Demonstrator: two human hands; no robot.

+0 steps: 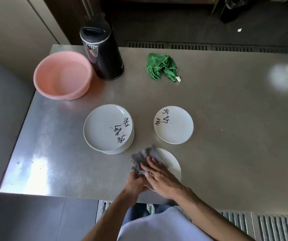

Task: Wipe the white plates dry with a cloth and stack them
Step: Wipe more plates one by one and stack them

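Right hand (pixel 160 178) presses cloth (pixel 145 159) onto plate (pixel 172 164).

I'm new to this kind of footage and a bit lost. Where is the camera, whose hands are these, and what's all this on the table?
There is no machine here: a person works with bare hands, and the single picture comes from a camera worn on their head, looking down. The right hand lies flat on a grey cloth, pressing it onto a white plate near the table's front edge. The left hand grips that plate's near rim, as far as can be seen. On the metal table beyond them stand a tall stack of plates on the left and a lower pile on the right. Farther back are a pink basin, a black jug and a crumpled green cloth.
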